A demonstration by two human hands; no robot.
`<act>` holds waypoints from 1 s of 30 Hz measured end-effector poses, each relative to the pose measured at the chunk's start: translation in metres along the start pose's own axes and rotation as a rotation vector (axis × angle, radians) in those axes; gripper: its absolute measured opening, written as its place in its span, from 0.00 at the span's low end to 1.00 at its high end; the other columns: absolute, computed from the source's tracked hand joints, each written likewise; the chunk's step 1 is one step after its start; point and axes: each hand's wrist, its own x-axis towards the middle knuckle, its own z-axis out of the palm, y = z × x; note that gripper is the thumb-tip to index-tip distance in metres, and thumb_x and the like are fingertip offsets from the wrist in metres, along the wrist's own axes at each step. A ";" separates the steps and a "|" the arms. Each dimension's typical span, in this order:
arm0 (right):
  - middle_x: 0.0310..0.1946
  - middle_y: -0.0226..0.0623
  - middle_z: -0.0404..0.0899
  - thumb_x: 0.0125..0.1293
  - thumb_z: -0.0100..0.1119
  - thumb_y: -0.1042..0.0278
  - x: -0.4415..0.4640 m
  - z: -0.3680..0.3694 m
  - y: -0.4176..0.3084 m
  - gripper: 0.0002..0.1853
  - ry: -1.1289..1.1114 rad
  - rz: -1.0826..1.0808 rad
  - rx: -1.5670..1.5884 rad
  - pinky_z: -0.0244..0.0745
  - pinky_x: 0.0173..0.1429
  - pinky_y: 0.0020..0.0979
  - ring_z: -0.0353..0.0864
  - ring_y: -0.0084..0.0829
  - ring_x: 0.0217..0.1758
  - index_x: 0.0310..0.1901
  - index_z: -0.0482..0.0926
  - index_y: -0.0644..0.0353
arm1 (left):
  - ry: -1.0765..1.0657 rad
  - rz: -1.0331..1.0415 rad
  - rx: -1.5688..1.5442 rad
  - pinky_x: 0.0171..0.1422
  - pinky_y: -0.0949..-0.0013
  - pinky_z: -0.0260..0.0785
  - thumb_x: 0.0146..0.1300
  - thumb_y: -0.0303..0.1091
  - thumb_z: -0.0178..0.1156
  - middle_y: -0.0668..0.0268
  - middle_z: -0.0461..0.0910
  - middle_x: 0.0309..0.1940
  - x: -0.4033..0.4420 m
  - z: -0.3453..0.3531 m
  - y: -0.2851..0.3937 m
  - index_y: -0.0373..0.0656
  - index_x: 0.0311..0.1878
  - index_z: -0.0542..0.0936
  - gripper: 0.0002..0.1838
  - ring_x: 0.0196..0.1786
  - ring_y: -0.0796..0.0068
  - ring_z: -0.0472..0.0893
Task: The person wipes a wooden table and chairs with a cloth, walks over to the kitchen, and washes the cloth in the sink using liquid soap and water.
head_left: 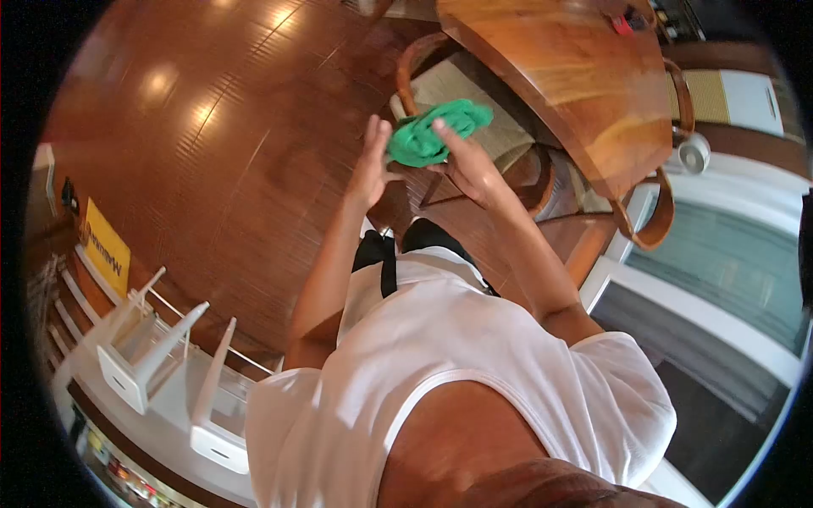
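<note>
A bunched green cloth (436, 134) is held in front of my body, above the wooden floor. My right hand (470, 165) grips it, with the thumb pressed on top and the other fingers mostly hidden underneath. On the cloth's other side, my left hand (370, 169) is upright with its fingers stretched out. Its palm faces the cloth's left edge, very close to it; whether they touch I cannot tell.
Ahead to the right stands a wooden table (576, 93), with a cushioned chair (474, 93) just beyond the cloth. White stools (140, 372) and a yellow sign (106, 245) are on the left. A white-framed glass door (720, 262) lies right.
</note>
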 end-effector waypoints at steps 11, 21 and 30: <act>0.69 0.50 0.57 0.52 0.70 0.68 0.006 -0.025 0.006 0.41 0.174 -0.208 -0.946 0.67 0.63 0.45 0.72 0.53 0.60 0.68 0.61 0.54 | 0.210 0.049 -0.415 0.51 0.66 0.72 0.63 0.43 0.62 0.65 0.80 0.44 0.018 -0.037 -0.027 0.41 0.51 0.77 0.19 0.46 0.75 0.80; 0.66 0.52 0.58 0.46 0.69 0.72 0.054 -0.101 0.067 0.52 -0.091 -0.206 -1.144 0.58 0.69 0.48 0.59 0.55 0.67 0.72 0.48 0.55 | 0.306 0.354 1.358 0.66 0.48 0.62 0.50 0.28 0.65 0.43 0.43 0.71 0.138 0.038 0.002 0.50 0.68 0.65 0.39 0.65 0.34 0.59; 0.68 0.49 0.54 0.45 0.70 0.69 0.054 -0.107 0.064 0.55 -0.090 -0.138 -1.124 0.53 0.69 0.53 0.56 0.55 0.68 0.74 0.46 0.44 | -0.018 0.368 1.740 0.57 0.46 0.69 0.60 0.34 0.52 0.46 0.63 0.65 0.279 0.036 0.058 0.46 0.52 0.81 0.17 0.54 0.38 0.72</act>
